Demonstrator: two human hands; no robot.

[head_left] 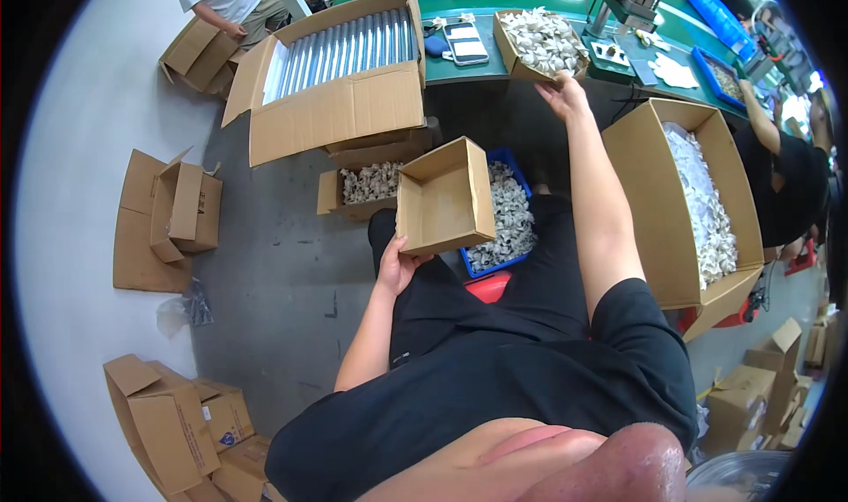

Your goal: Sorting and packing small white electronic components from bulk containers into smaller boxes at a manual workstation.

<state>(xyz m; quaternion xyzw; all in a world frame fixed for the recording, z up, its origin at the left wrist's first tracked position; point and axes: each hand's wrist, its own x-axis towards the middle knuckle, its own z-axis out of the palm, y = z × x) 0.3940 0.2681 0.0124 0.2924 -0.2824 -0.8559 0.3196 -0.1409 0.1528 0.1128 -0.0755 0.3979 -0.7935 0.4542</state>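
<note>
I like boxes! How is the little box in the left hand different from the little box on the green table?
The box in the left hand is empty; the box on the green table is heaped with small white parts. The left hand holds the first one tilted in the air, while the second sits flat, with the right hand at its edge. Both are small open brown cardboard boxes.

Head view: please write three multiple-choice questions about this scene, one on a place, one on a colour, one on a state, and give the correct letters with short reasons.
1. Where does the right hand reach?
A. the carton of white parts on the green bench
B. the floor
C. a shelf

2. What colour is the crate behind the small cardboard box?
A. red
B. blue
C. yellow

3. The small cardboard box in the left hand is:
A. taped shut
B. full
C. open and empty

Answers: 1 A, its fingers touch the carton on the bench; 2 B, its rim is blue; 3 C, its bare inside shows.
</note>
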